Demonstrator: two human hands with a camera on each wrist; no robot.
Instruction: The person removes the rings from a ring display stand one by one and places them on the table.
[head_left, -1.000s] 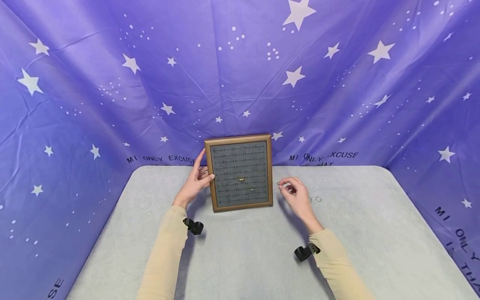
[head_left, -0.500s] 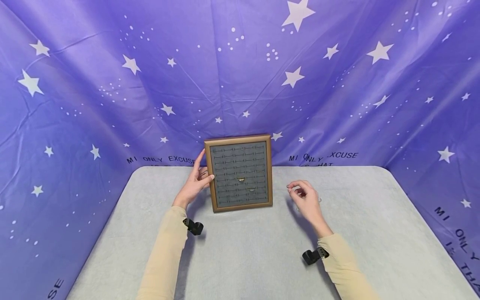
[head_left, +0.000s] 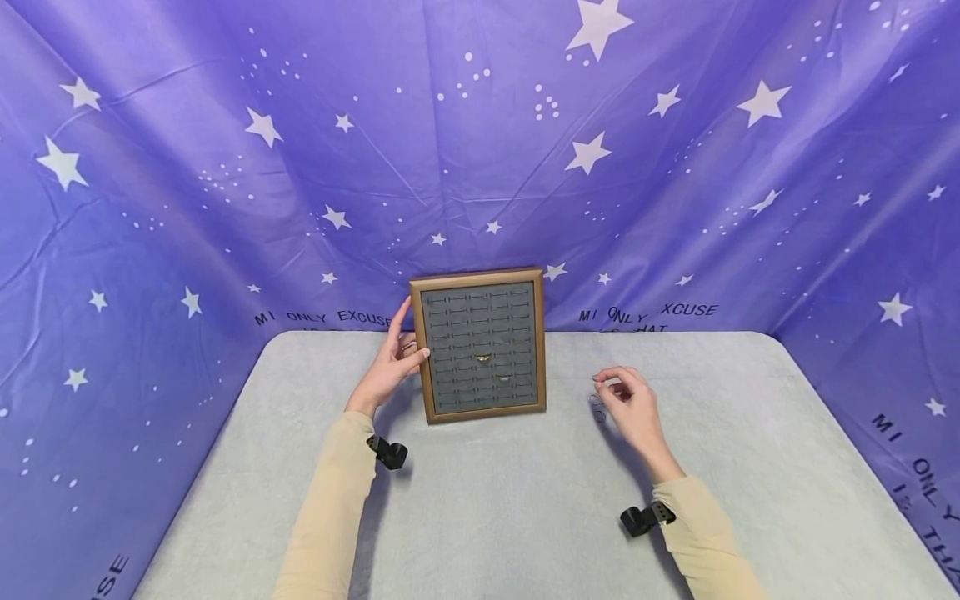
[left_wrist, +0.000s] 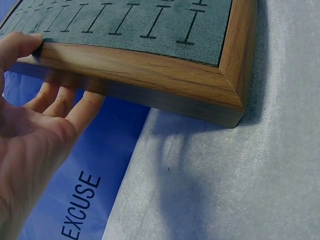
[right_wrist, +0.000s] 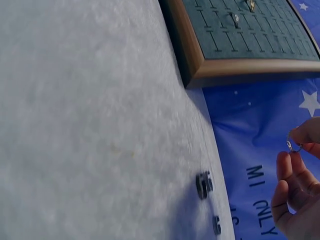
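Left hand (head_left: 387, 371): you grip the ring board (head_left: 487, 413) by its side rim at the centre of the head view, thumb on the front and fingers behind, presumably to steady it on its lower edge
Right hand (head_left: 632, 410): you pinch a held ring (right_wrist: 290, 145) between thumb and fingertip, right of centre in the head view and well apart from the board, probably by the tips because so thin a band offers little to grasp
Loose rings: one loose ring (right_wrist: 203, 185) and a second loose ring (right_wrist: 216, 225) lie on the table (head_left: 480, 517) near your right hand, likely kept within its easy reach
Slotted pad: a gold ring (head_left: 483, 358) and a paler ring (head_left: 504, 378) sit in the lower half of the board in the head view, perhaps held by the slots
Right wrist view: it shows your held ring clearly at the right edge; the head view leaves it too small to make out
Left wrist view: it shows your fingers against the board's underside, which the head view mostly hides
Backdrop: starry cloth (head_left: 487, 150) fills the upper frame; whether the board leans on it, you cannot tell
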